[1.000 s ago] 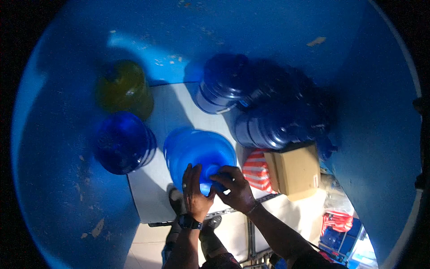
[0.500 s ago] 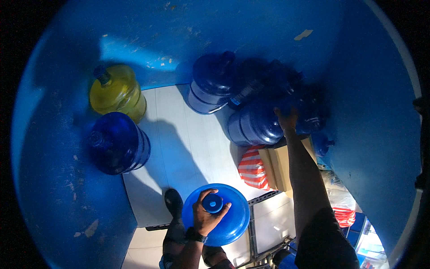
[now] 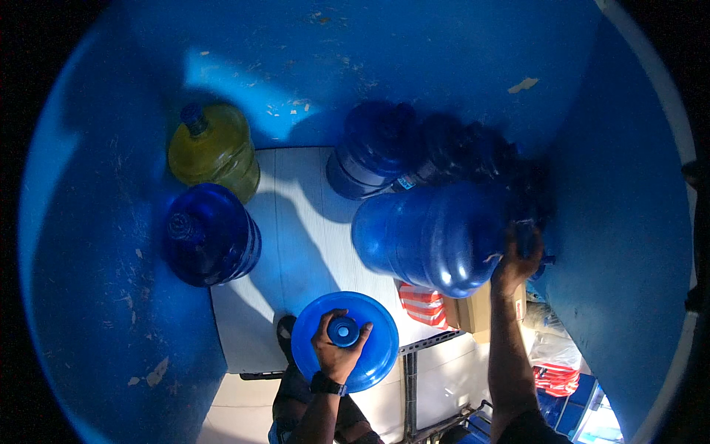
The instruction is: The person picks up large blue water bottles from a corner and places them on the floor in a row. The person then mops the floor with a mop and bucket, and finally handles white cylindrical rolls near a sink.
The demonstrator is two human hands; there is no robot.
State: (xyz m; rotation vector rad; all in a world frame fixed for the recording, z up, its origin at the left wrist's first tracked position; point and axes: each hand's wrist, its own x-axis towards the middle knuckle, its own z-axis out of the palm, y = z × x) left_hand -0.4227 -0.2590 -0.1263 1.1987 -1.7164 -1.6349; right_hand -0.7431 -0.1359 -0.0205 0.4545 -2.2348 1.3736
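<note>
A: Left hand [image 3: 338, 357] curled round the capped neck of a round, translucent blue plastic jug [image 3: 382, 344], fingers and thumb on opposite sides, cap up, at the near edge of the white ribbed board [image 3: 244, 340]!

B: And the right hand [image 3: 519, 265]?

A: At the neck end of a big, ridged blue plastic bottle [image 3: 425, 237], lying tipped beside the brown cardboard box [image 3: 475, 314]. Fingers lost in shadow; can't tell whether they're clamped.

B: Danger?

A: A weak one-handed hold could let that bottle roll into the box. Split attention might tilt the jug, too!
</note>
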